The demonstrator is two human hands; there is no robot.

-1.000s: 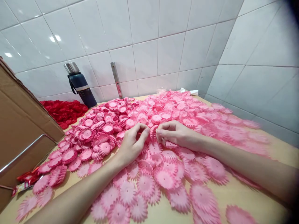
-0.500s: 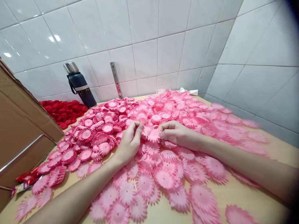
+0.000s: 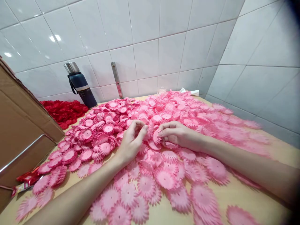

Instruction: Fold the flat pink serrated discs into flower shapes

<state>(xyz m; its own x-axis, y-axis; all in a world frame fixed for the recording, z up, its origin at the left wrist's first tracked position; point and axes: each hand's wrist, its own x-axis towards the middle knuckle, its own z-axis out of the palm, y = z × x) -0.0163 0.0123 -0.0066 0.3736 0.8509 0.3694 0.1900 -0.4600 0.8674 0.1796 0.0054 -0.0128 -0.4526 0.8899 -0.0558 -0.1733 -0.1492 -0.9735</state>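
Observation:
Pink fringed flower discs (image 3: 165, 178), each with a small centre hole, lie in a wide heap under and around both hands. My right hand (image 3: 174, 134) pinches one pink flower disc (image 3: 156, 136) by its right edge, the disc tilted nearly on its side. Just left of it, my left hand (image 3: 134, 137) is closed, thumb and forefinger curved together at the tips. Whether a disc sits between those fingertips is hard to see against the pink behind them. The two hands are a short gap apart, above the middle of the heap.
Darker pink stacked discs (image 3: 86, 135) spread to the left. A red pile (image 3: 64, 112) lies by a navy flask (image 3: 82, 86) against the tiled wall. At the left edge stands a cardboard box (image 3: 22, 125), with a red wrapper (image 3: 27, 178) below it. A metal strip (image 3: 116, 78) leans upright behind.
The disc that lay face-up between both hands is now turned on edge in my right hand. My left fingertips have shifted slightly right and no longer meet its left side.

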